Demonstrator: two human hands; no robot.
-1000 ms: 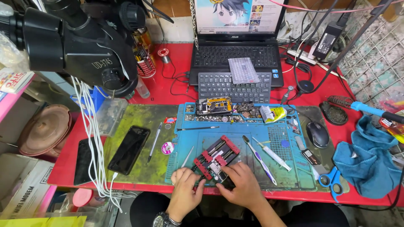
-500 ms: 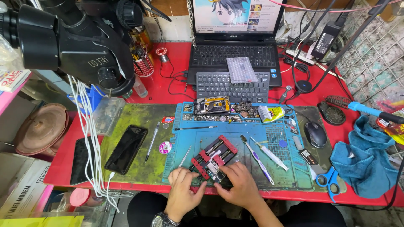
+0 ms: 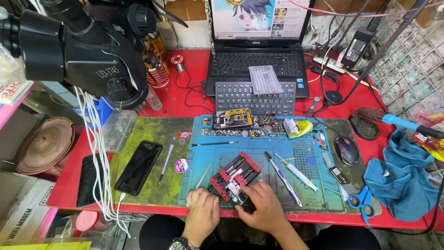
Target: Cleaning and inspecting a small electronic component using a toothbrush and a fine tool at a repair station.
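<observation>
- Here the red table [image 3: 194,65] carries a blue mat [image 3: 277,153] along its near edge.
- A red clamp [image 3: 235,176] with a small board [image 3: 238,194] lies at the mat's near edge.
- The right hand [image 3: 266,210] has fingertips pinched on the board.
- The left hand [image 3: 202,210] rests just beside the clamp, fingers curled together.
- A black phone [image 3: 138,167] lies towards the near left corner.
</observation>
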